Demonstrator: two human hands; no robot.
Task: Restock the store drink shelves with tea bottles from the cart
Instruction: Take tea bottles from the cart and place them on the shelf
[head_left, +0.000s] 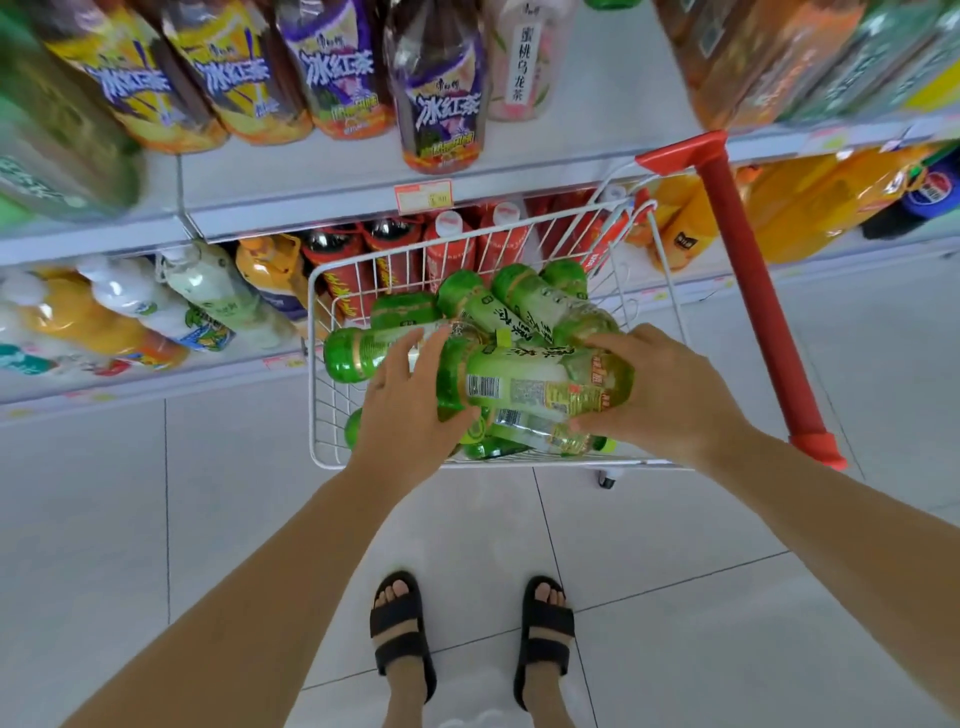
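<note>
Top bottle (530, 387): lying on its side on the heap of green tea bottles (519, 306) in the cart (748, 291), its long axis running left to right across the basket.
Left hand (410, 400): cupping the bottle's left end, fingers reaching loosely over it and onto the bottle behind, thumb tucking underneath.
Right hand (670, 389): curling over the right end, thumb pressing in from below. Whether it is also taking the bottle beneath, I cannot tell.
Nearer hand: neither, since both are touching the bottle, one at each end.
Shelf (597, 104): sitting ahead of and above the cart, showing a bare white stretch just right of the pink-labelled bottle (519, 57).
Coming move: probably lifting the bottle up and forward, then turning it from lying crosswise to standing upright. The right hand is looking better placed for that gap.
Risk: loose bottles underneath may be rolling as the top one leaves.
</note>
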